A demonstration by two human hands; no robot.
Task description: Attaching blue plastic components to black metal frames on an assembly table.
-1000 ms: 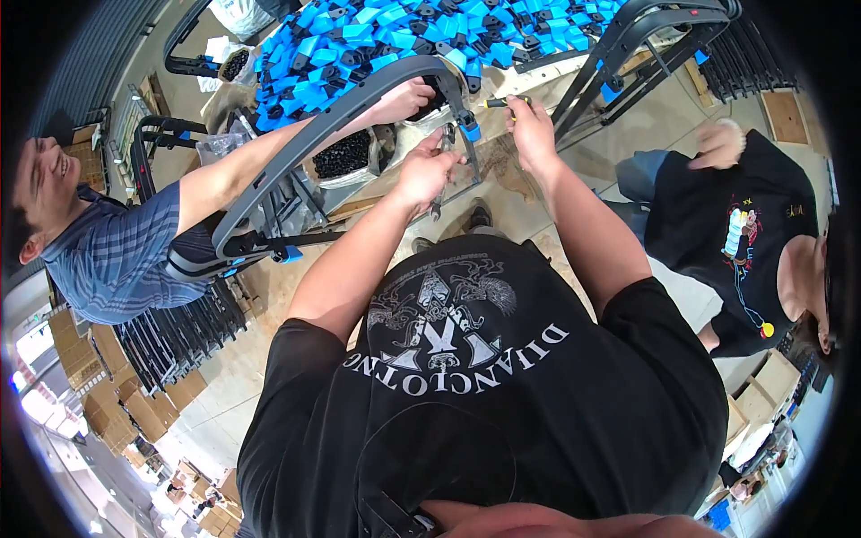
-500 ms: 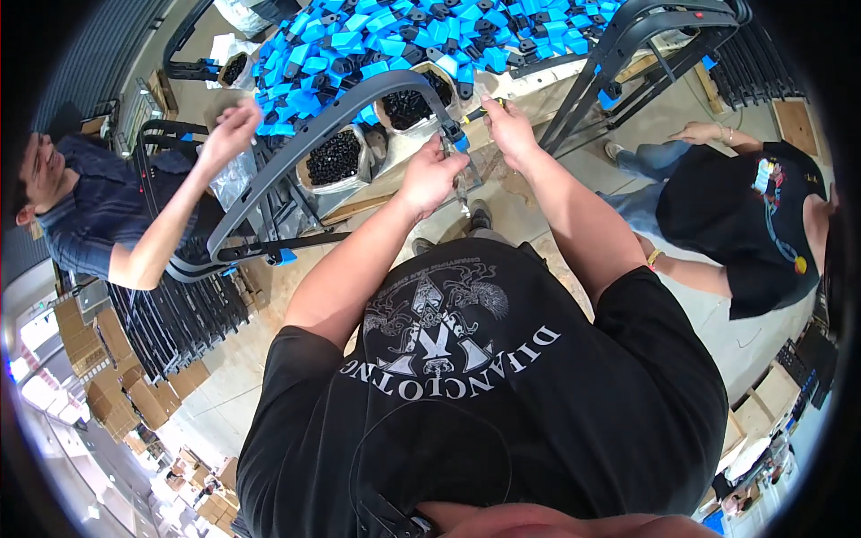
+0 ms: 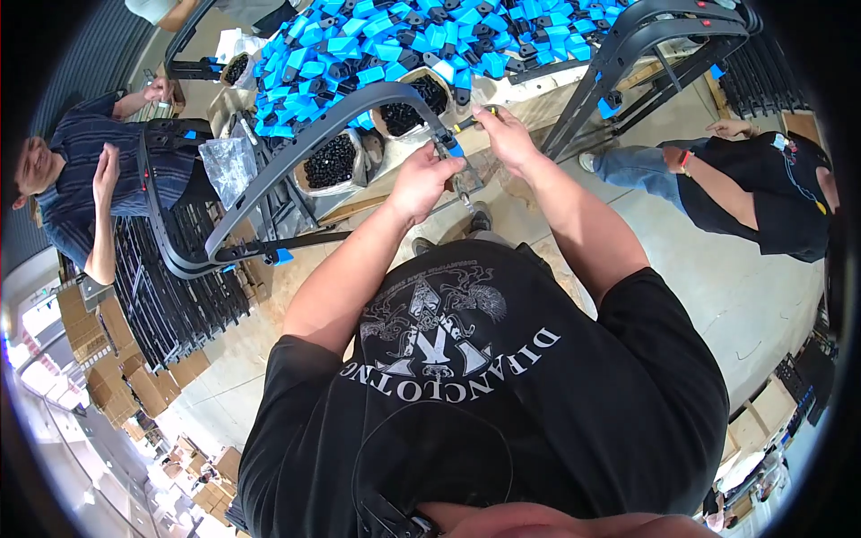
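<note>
My left hand (image 3: 421, 184) is closed around the end of a curved black frame tube (image 3: 359, 97), thumb laid along it, beside a small blue part (image 3: 454, 147). Just to the right, my right hand (image 3: 508, 142) grips a screwdriver (image 3: 475, 118) with a yellow and black handle. Its shaft points left toward the tube end; whether the tip touches is too small to tell. Below my left hand a thin metallic piece (image 3: 463, 190) hangs down, and I cannot make out what it belongs to.
Blue and black plastic parts (image 3: 359, 54) pile up on the table ahead. Bags of small black pieces (image 3: 330, 166) stand at its near edge. Another black frame (image 3: 619, 54) leans at the right. One co-worker (image 3: 90, 179) is at the left, another (image 3: 762, 188) at the right.
My right hand and the screwdriver have shifted slightly; my left hand stays on the tube. The left co-worker's raised hand has drawn back from the frame, and the right co-worker has shifted an arm upward.
</note>
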